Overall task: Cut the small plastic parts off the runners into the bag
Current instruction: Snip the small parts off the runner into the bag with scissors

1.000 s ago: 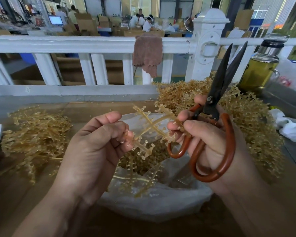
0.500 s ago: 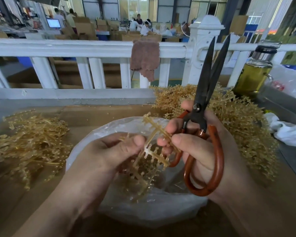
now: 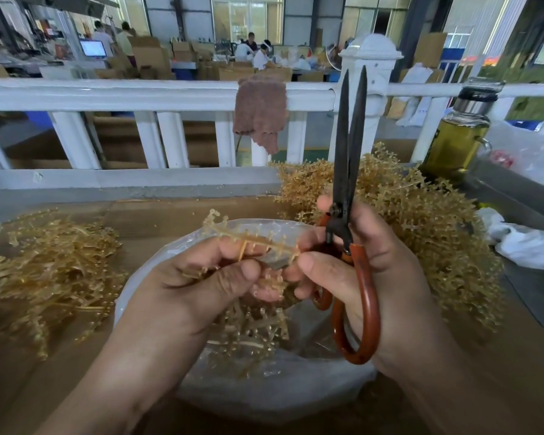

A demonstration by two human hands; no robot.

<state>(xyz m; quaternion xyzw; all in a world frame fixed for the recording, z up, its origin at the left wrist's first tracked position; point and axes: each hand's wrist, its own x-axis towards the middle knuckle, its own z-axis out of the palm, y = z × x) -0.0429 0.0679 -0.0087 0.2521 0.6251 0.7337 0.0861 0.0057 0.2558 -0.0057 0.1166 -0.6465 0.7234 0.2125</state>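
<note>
- a yellowish plastic runner (image 3: 258, 242) was pinched between the thumb and fingers of the left hand (image 3: 198, 287), above the open clear plastic bag (image 3: 264, 397).
- red-handled scissors (image 3: 347, 183) were gripped by the right hand (image 3: 383, 271), blades upright and almost closed; the runner's end was touched by its thumb.
- a dense pile of runners (image 3: 421, 221) was seen right of the bag, a looser heap (image 3: 44, 277) left of it.

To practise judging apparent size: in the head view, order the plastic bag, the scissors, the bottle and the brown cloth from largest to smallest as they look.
1. plastic bag
2. scissors, though being close to the camera makes them look bigger
3. bottle
4. brown cloth, which looks nearly the same size as the bottle, so these last two places are unsure
</note>
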